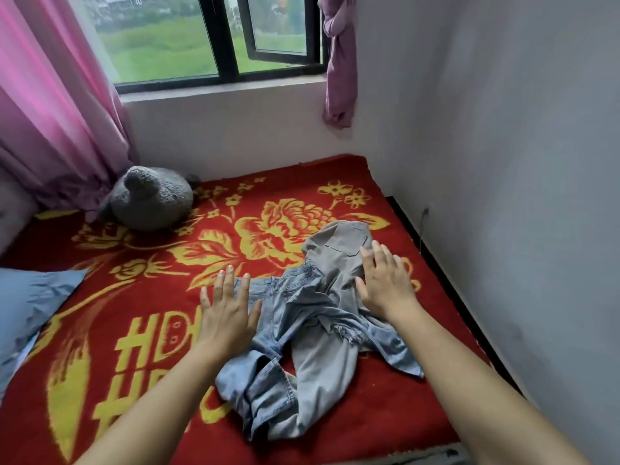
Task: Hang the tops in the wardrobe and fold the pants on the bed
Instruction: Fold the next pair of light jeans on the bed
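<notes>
Two pairs of pants lie crumpled together on the bed's red and yellow flowered blanket (pixel 141 347). The light blue jeans (pixel 268 337) are underneath, with their legs bunched toward me. A grey pair (pixel 335 260) lies across them, its back pocket facing up at the far end. My left hand (pixel 224 313) hovers with fingers spread over the left edge of the jeans' waistband. My right hand (pixel 385 280) is flat and open over the grey pair's right side. Neither hand grips any cloth.
A grey plush toy (pixel 151 199) sits at the bed's far left by the pink curtain (pixel 50 105). A blue pillow (pixel 30 307) lies at the left edge. A white wall (pixel 503 162) borders the bed on the right, a window (pixel 208 38) behind.
</notes>
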